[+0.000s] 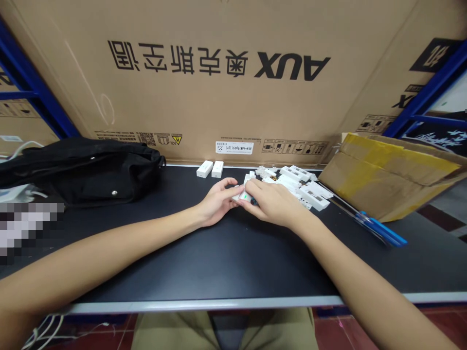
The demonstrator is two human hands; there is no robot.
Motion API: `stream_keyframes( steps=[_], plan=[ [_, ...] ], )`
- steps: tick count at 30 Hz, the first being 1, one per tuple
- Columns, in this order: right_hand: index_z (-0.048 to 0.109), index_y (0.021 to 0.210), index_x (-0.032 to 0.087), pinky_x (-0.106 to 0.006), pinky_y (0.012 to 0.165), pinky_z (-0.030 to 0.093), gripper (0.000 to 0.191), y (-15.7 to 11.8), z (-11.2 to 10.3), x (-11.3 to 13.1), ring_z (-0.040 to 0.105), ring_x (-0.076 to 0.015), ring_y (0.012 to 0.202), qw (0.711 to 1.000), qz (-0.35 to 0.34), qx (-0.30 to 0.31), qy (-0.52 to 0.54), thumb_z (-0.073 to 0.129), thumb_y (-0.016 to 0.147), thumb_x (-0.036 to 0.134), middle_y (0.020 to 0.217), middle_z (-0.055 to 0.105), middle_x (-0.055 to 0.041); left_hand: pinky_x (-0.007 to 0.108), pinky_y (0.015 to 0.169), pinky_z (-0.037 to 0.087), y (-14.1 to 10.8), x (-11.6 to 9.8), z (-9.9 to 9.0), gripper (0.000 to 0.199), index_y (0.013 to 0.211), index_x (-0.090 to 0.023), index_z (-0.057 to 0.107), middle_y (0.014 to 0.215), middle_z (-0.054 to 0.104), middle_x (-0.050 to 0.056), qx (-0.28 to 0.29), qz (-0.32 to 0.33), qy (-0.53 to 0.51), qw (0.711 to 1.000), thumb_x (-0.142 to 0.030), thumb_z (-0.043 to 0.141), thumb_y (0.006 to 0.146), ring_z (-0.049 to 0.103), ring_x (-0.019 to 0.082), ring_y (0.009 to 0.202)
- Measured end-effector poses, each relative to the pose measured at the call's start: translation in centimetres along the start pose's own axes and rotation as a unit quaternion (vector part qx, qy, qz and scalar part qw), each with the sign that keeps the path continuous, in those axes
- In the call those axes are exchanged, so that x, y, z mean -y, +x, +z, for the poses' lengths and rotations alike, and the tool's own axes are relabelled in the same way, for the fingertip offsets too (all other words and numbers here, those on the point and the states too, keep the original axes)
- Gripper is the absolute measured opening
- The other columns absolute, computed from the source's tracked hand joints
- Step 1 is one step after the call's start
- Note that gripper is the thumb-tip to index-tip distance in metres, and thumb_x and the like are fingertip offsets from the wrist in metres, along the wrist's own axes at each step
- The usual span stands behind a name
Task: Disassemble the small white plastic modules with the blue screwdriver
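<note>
In the head view, my left hand (218,203) is closed on the edge of a small white plastic casing (243,196) with a green mark. From the other side, my right hand (272,200) grips the same casing, its fingers bent over the top. A small dark round thing (254,201) shows at my right fingers; its kind is unclear. My fingers hide much of the casing. Just beyond my right hand lies a pile of loose white plastic casing parts (290,182). Two white rectangular casings (205,169) stand side by side farther back, left of the pile.
An open cardboard box (386,180) with yellow tape stands at the right, blue-handled tools (381,228) lying beside it. A black bag (105,170) occupies the table's left. Behind the black tabletop (204,267) rises a large carton (219,107) with upside-down print.
</note>
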State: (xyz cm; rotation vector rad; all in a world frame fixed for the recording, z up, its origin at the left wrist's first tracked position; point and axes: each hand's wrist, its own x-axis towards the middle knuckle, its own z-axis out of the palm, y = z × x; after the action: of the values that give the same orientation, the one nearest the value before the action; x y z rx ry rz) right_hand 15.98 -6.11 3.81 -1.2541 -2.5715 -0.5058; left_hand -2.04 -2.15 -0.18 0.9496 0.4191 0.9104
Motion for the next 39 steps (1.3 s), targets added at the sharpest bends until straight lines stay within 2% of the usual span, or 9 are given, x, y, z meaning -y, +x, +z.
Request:
stream_keyframes(
  steps=[10, 16, 20, 23, 27, 30, 33, 36, 39],
  plan=[
    [0.06, 0.079, 0.016, -0.032, 0.051, 0.013, 0.028, 0.2, 0.6, 1.2, 0.058, -0.0184, 0.052, 0.995, -0.009, -0.065, -0.069, 0.044, 0.094, 0.034, 0.063, 0.067, -0.0071, 0.021, 0.064, 0.042, 0.0, -0.3, -0.2, 0.038, 0.099, -0.018, 0.057, 0.072, 0.062, -0.002, -0.023, -0.031, 0.014, 0.999, -0.024, 0.083, 0.071, 0.059, 0.009, 0.064],
    [0.059, 0.076, 0.017, -0.031, 0.05, 0.016, 0.03, 0.2, 0.9, 0.7, 0.057, -0.0167, 0.053, 0.993, -0.009, -0.091, -0.07, 0.043, 0.095, 0.035, 0.063, 0.065, -0.0062, 0.021, 0.062, 0.042, 0.2, 0.0, 0.2, 0.033, 0.097, -0.018, 0.057, 0.074, 0.06, -0.003, -0.025, -0.03, 0.044, 0.998, -0.027, 0.079, 0.074, 0.056, 0.008, 0.064],
    [0.053, 0.071, 0.019, -0.029, 0.05, 0.025, 0.031, -0.1, 0.0, -0.5, 0.05, -0.014, 0.051, 0.987, 0.02, -0.157, -0.016, 0.043, 0.096, 0.036, 0.059, 0.059, -0.0027, 0.02, 0.061, 0.04, 0.3, 0.4, 0.1, 0.025, 0.09, -0.018, 0.054, 0.076, 0.061, -0.001, -0.005, -0.01, 0.141, 0.99, -0.032, 0.073, 0.081, 0.056, 0.009, 0.068],
    [0.055, 0.08, 0.019, -0.026, 0.056, 0.036, 0.023, -0.4, -0.9, -1.7, 0.051, -0.0125, 0.056, 0.969, 0.044, -0.199, 0.138, 0.048, 0.096, 0.034, 0.069, 0.063, -0.0021, 0.022, 0.067, 0.045, 0.3, 0.6, -0.1, 0.023, 0.09, -0.019, 0.054, 0.081, 0.062, 0.001, 0.024, 0.003, 0.251, 0.968, -0.04, 0.065, 0.087, 0.059, 0.012, 0.076],
    [0.063, 0.095, 0.019, -0.026, 0.064, 0.043, 0.022, -0.5, -1.4, -2.7, 0.059, -0.0138, 0.07, 0.934, 0.106, -0.162, 0.301, 0.05, 0.097, 0.037, 0.086, 0.07, -0.0033, 0.027, 0.07, 0.046, 0.1, 0.6, -0.1, 0.021, 0.091, -0.021, 0.058, 0.082, 0.059, 0.001, 0.027, 0.045, 0.406, 0.912, -0.042, 0.057, 0.092, 0.058, 0.014, 0.071],
    [0.065, 0.093, 0.019, -0.027, 0.065, 0.043, 0.022, -0.5, -1.4, -2.8, 0.06, -0.0161, 0.079, 0.918, 0.125, -0.111, 0.359, 0.056, 0.094, 0.039, 0.089, 0.069, -0.0033, 0.029, 0.074, 0.044, -0.3, 0.6, 0.1, 0.017, 0.087, -0.022, 0.064, 0.085, 0.058, 0.002, 0.03, 0.123, 0.505, 0.854, -0.036, 0.057, 0.092, 0.057, 0.016, 0.076],
    [0.063, 0.087, 0.019, -0.027, 0.065, 0.043, 0.018, -0.4, -1.3, -2.5, 0.058, -0.0162, 0.078, 0.919, 0.099, -0.09, 0.372, 0.061, 0.091, 0.036, 0.084, 0.066, -0.0023, 0.031, 0.081, 0.043, -0.6, 0.6, 0.3, 0.011, 0.085, -0.023, 0.069, 0.093, 0.059, 0.005, 0.036, 0.162, 0.538, 0.826, -0.03, 0.061, 0.088, 0.056, 0.02, 0.087],
    [0.065, 0.085, 0.018, -0.026, 0.062, 0.042, 0.016, -0.3, -1.2, -2.2, 0.058, -0.0163, 0.078, 0.924, 0.074, -0.094, 0.364, 0.062, 0.09, 0.034, 0.085, 0.065, -0.0033, 0.033, 0.085, 0.043, -0.7, 0.6, 0.2, 0.009, 0.09, -0.023, 0.069, 0.099, 0.06, 0.006, 0.031, 0.159, 0.524, 0.836, -0.03, 0.063, 0.088, 0.056, 0.022, 0.093],
    [0.065, 0.079, 0.018, -0.028, 0.064, 0.043, 0.016, -0.2, -0.9, -2.0, 0.057, -0.0161, 0.075, 0.935, 0.053, -0.119, 0.331, 0.064, 0.088, 0.032, 0.081, 0.063, -0.0038, 0.033, 0.086, 0.044, -0.5, 0.5, -0.1, 0.017, 0.103, -0.022, 0.062, 0.106, 0.061, 0.006, 0.028, 0.142, 0.443, 0.885, -0.033, 0.062, 0.09, 0.057, 0.022, 0.102]
  ],
)
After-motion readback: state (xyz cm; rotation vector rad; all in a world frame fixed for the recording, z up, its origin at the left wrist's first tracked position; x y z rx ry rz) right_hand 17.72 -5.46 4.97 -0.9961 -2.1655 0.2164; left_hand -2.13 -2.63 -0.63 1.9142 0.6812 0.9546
